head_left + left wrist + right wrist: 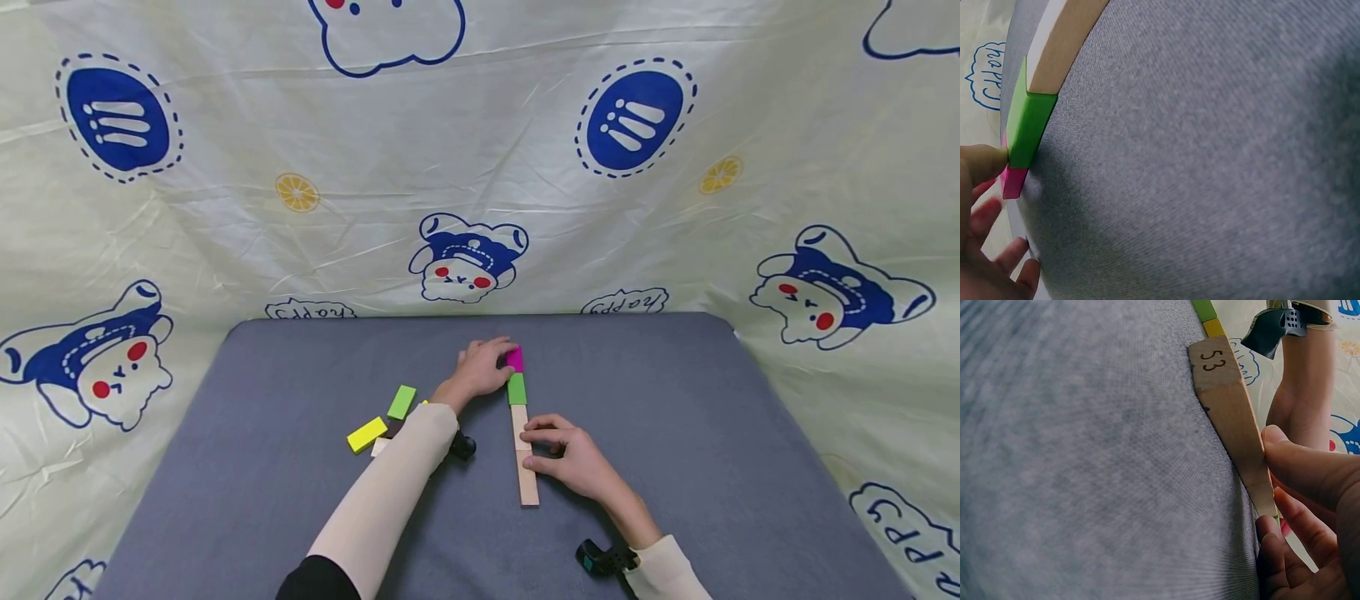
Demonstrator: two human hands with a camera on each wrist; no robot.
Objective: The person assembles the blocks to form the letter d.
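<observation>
A yellow block [367, 435] lies slantwise toward the left of the grey surface [645, 392]. Just beside it are a whitish block [380, 447] and a dark block [393, 427], both partly hidden by the left sleeve [401, 483]; a light green block [402, 402] lies just beyond them. The left hand [480, 369] reaches across to the far end of a straight row. Its thumb touches the left side near a join and its index finger the far corner, the fingers parted and loosely bent, not closed round a block.

The row runs away from the person, its pieces end to end: a magenta block [515, 359] farthest, then a green block [517, 388], then two pale wooden blocks, the farther one [519, 423] and the nearer one [528, 487], whose near end is marked "53". The right hand [573, 458] stands to the right of these two, thumb and fingers apart and gently curved, fingertips resting along their right side without enclosing either. A black wrist camera [600, 558] sits on the right wrist.
</observation>
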